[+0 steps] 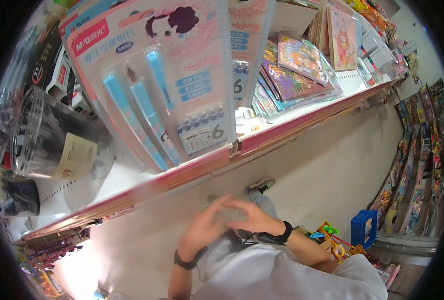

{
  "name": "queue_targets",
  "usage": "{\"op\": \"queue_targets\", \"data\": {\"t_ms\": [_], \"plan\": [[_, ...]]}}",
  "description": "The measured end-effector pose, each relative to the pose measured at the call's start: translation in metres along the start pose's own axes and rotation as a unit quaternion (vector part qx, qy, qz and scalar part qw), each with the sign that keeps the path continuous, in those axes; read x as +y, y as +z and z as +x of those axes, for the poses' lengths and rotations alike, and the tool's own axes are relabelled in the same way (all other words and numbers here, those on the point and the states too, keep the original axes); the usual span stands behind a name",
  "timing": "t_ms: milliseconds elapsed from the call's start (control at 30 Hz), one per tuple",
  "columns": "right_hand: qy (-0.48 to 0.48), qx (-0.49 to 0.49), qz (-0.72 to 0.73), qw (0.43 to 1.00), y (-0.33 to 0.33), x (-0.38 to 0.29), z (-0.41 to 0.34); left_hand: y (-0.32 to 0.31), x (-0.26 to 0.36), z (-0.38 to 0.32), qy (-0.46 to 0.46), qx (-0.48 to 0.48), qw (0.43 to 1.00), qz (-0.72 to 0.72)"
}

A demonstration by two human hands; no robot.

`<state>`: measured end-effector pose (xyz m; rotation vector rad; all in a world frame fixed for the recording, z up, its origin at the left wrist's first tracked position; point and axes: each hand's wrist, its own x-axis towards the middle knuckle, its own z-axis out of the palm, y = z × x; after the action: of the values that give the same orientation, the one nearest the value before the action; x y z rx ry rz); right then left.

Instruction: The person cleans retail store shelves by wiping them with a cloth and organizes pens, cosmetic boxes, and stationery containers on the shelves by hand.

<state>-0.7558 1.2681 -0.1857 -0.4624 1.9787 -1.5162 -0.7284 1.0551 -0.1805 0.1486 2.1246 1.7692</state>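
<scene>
My left hand [204, 229] and my right hand [255, 218] are in front of my body, over the floor and below the shelf edge. Their fingertips come together or nearly so; blur hides whether they touch. The fingers are curved and spread, and I see nothing held in either hand. Each wrist wears a black band. On the shelf ahead stands a blister pack [203, 45] with light-blue fountain pens [147, 108] and several ink cartridges [201, 123]. Another such pack [244, 48] stands partly hidden behind it.
A clear plastic tub [42, 142] lies tilted on the white shelf [126, 183] at left. Shiny sticker packets [293, 71] are piled at right. A blue crate [363, 228] and assorted toys [332, 243] lie low at right. Racks of goods [417, 161] line the far side.
</scene>
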Motion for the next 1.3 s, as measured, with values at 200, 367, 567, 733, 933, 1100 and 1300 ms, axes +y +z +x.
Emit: {"op": "queue_targets", "data": {"t_ms": [200, 367, 567, 733, 933, 1100, 1300], "plan": [[0.103, 0.028, -0.063, 0.992, -0.014, -0.002, -0.006, -0.007, 0.007, 0.0, -0.033, 0.049, 0.991, 0.117], [-0.019, 0.026, 0.127, 0.991, -0.023, 0.005, -0.018, -0.007, -0.001, 0.003, 0.097, 0.073, 0.981, 0.15], [0.133, -0.057, 0.382, 0.913, -0.016, 0.019, -0.032, 0.012, 0.01, -0.006, -0.076, 0.115, 0.981, -0.137], [0.148, -0.126, 0.413, 0.89, -0.024, 0.026, -0.038, 0.022, 0.011, -0.01, -0.113, 0.11, 0.968, -0.197], [0.179, -0.042, 0.621, 0.762, -0.042, 0.026, -0.049, 0.058, 0.006, -0.028, -0.152, 0.183, 0.937, -0.257], [0.131, -0.121, 0.77, 0.613, -0.046, 0.046, -0.05, 0.083, 0.007, -0.026, -0.141, 0.226, 0.916, -0.301], [0.156, -0.156, 0.662, 0.716, -0.031, 0.085, -0.062, 0.104, 0.025, -0.01, -0.152, 0.343, 0.899, -0.227]]}}
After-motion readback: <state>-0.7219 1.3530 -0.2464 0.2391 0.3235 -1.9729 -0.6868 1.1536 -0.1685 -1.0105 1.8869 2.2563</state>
